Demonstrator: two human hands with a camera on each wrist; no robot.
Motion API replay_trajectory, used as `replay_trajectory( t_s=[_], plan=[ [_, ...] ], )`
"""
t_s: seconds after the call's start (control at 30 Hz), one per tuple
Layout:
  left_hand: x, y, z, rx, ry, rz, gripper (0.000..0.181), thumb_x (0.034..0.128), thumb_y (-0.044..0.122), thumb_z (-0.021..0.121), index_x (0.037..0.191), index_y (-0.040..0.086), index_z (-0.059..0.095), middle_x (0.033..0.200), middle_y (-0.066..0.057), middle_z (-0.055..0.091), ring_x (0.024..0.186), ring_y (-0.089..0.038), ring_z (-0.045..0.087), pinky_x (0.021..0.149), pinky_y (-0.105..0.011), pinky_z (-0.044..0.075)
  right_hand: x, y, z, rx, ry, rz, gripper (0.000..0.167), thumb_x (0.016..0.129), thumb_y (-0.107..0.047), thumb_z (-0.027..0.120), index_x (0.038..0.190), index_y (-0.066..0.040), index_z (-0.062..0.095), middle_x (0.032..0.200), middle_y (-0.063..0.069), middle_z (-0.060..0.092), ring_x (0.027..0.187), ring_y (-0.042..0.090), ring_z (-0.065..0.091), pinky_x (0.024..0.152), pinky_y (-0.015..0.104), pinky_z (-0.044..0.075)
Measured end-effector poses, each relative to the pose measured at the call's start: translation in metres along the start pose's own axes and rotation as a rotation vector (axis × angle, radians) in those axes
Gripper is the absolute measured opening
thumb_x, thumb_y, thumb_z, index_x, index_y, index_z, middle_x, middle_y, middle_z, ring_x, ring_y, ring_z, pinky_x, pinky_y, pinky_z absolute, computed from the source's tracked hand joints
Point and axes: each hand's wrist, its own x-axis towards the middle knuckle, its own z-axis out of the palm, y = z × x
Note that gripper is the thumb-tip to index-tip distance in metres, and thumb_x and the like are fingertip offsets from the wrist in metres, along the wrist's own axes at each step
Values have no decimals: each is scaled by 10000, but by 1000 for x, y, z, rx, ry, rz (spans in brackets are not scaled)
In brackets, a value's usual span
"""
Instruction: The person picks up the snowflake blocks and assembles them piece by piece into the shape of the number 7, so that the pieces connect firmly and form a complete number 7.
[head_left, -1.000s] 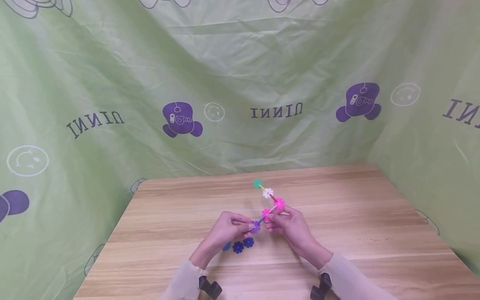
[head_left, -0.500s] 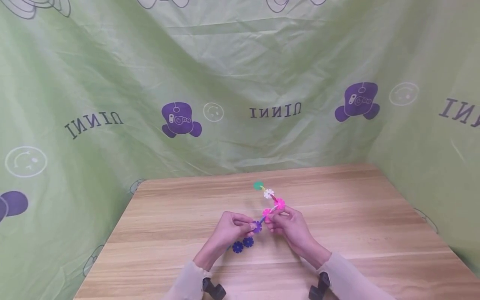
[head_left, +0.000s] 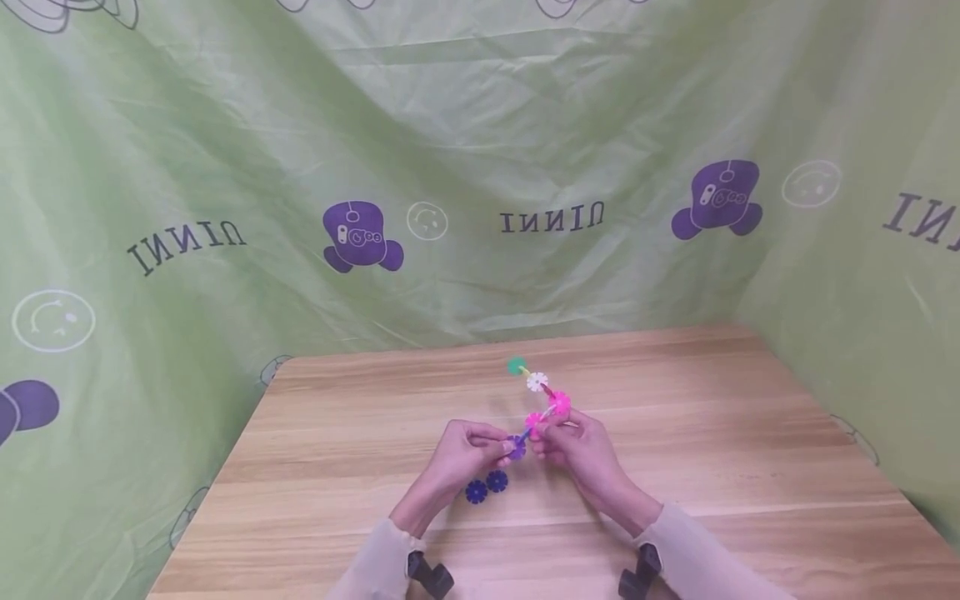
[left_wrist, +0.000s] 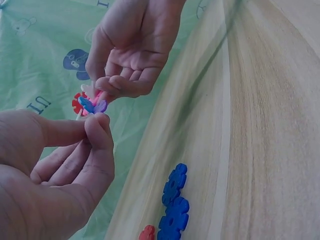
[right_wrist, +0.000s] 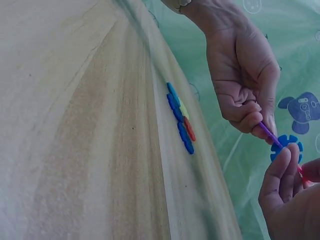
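Note:
Both hands hold a chain of slotted plastic flower discs above the table. My left hand (head_left: 468, 450) pinches the purple disc (head_left: 517, 448) at the chain's near end between thumb and fingers. Just right of it, my right hand (head_left: 581, 454) pinches the blue disc (right_wrist: 283, 140) beside it, seen edge-on in the head view. Beyond the right fingers the chain runs up through pink discs (head_left: 559, 403) and a white disc (head_left: 537, 382) to a green disc (head_left: 516, 366). The purple disc meets the blue one; how deep their slots sit cannot be made out.
Loose dark blue discs (head_left: 476, 492) lie on the wooden table (head_left: 675, 433) below my left hand. Beside them, in the right wrist view, are a light blue disc (right_wrist: 172, 92), a yellow disc (right_wrist: 183, 108) and a red disc (right_wrist: 189, 129). A green curtain (head_left: 465, 133) hangs behind.
My left hand has shifted slightly right, towards the right hand, with the purple disc. The light blue disc on the table has become hidden behind the left hand in the head view.

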Motion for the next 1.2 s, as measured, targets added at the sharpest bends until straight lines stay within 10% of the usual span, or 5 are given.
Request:
replay_trajectory(
  t_s=[0.33, 0.57, 0.77, 1.2],
  plan=[
    [1, -2, 0, -15, -1, 30, 244, 944, 47, 746, 1138, -100, 739, 974, -220, 809, 757, -102, 763, 771, -266, 656, -8, 7, 7, -166, -128, -6, 257, 931, -69, 745, 1126, 87, 684, 1063, 270, 767, 873, 233, 770, 820, 305, 653],
    [1, 1, -23, 387, 70, 131, 311, 973, 300, 754, 1170, 61, 782, 1009, -131, 815, 824, -207, 756, 702, -321, 629, -7, 1, 6, -183, -87, -5, 208, 929, -33, 724, 1100, 80, 684, 1013, 226, 775, 860, 238, 758, 802, 292, 649],
    [-3, -3, -53, 666, 103, 182, 244, 944, 199, 786, 1125, 35, 785, 986, -54, 806, 889, -135, 718, 795, -293, 614, -5, 0, 2, -177, -71, -8, 198, 932, -16, 720, 1099, 82, 680, 998, 192, 788, 846, 222, 761, 810, 327, 657],
    [-20, -21, -89, 843, 57, 153, 198, 861, 180, 855, 1032, 96, 801, 848, 45, 727, 771, -89, 615, 681, -213, 524, -7, -1, -7, -167, -44, 11, 192, 925, -18, 727, 1089, 71, 681, 977, 163, 792, 865, 239, 760, 805, 308, 653]
  ],
)
